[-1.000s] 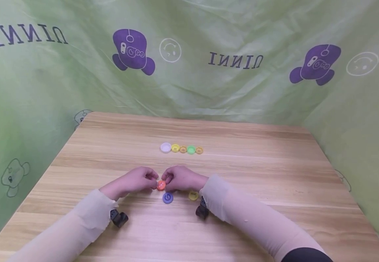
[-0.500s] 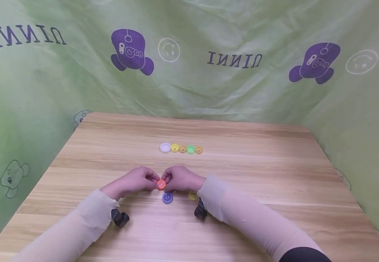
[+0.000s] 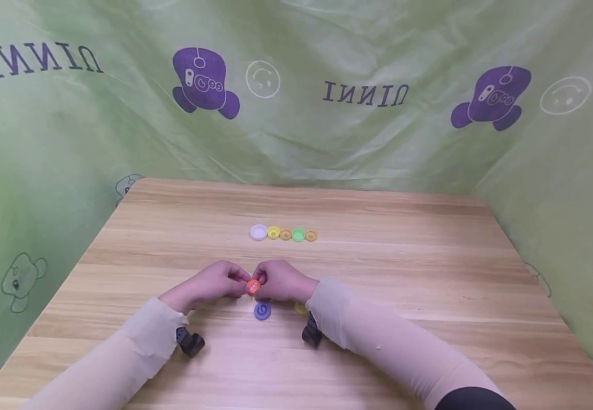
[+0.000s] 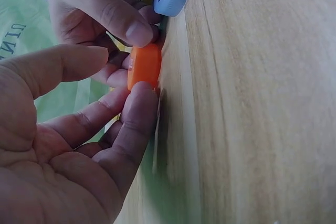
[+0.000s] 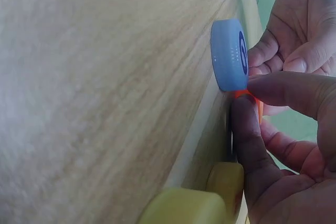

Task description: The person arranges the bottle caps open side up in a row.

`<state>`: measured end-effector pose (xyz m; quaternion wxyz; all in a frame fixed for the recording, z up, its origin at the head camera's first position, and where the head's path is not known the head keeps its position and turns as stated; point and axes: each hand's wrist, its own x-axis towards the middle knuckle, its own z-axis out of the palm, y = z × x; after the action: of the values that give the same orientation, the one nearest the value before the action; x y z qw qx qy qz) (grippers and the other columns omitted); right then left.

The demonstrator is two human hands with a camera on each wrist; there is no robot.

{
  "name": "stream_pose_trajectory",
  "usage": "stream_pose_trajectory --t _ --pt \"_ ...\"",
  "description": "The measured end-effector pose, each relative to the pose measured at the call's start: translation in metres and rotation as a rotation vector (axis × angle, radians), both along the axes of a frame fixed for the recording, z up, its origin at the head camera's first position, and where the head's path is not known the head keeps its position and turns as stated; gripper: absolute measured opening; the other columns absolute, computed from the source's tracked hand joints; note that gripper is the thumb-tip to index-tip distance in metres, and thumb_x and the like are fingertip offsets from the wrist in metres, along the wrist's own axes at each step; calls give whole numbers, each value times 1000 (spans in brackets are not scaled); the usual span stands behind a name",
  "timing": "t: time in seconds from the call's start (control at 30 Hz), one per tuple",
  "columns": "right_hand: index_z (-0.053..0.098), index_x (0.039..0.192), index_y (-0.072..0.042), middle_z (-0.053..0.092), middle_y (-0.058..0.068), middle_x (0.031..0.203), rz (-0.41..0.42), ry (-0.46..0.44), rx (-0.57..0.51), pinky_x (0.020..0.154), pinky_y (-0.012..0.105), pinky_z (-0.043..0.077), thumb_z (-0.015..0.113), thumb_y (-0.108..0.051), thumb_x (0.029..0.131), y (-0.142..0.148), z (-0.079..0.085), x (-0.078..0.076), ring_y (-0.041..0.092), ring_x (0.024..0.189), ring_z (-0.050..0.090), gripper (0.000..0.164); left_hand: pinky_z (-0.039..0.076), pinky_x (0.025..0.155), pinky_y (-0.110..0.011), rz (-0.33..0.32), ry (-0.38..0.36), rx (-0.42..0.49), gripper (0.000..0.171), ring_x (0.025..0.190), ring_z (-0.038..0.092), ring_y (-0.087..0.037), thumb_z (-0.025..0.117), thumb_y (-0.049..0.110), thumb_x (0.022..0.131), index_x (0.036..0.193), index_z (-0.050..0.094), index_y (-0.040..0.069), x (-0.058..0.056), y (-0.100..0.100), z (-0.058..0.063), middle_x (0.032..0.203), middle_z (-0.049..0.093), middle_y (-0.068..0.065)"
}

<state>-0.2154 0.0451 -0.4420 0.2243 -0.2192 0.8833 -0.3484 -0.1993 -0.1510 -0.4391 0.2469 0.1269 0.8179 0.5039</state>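
Both hands meet around a small orange bottle cap (image 3: 253,287) with pale lettering, near the middle of the table. My left hand (image 3: 219,279) holds its left side; in the left wrist view a fingertip presses the cap's edge while the thumb lies close to its printed face. My right hand (image 3: 282,281) grips the opposite side between thumb and fingers. Just nearer than the hands lies a blue bottle cap (image 3: 262,310) with a dark swirl. A yellow cap (image 3: 301,308) is partly hidden under the right wrist. In the right wrist view the blue cap hides much of the orange one.
Farther back on the wooden table (image 3: 404,256) runs a row of caps: a white one (image 3: 258,232), a yellow one (image 3: 273,232), an amber one (image 3: 286,234), a green one (image 3: 298,234) and another amber one (image 3: 311,235). A green printed cloth (image 3: 296,142) hangs behind.
The orange cap has shifted slightly away from the blue cap and turned a little between the fingers. My right hand has edged left, covering more of the yellow cap.
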Motion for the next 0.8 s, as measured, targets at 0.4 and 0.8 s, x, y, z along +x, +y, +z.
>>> stream_pose_trajectory --t 0.4,0.8 --pt "71 102 -6 71 5 85 -137 -174 -197 60 25 54 75 -18 93 13 6 -12 15 72 66 15 59 79 -33 57 17 38 26 86 68 -19 67 3 94 114 68 -13 -9 6 0 99 73 -12" --pt "69 108 1 71 10 94 -265 -192 -308 79 30 60 64 -13 102 24 14 -24 22 84 71 17 60 79 -38 143 19 108 26 86 67 -24 62 2 99 119 63 -14 -20 19 4 104 70 -20"
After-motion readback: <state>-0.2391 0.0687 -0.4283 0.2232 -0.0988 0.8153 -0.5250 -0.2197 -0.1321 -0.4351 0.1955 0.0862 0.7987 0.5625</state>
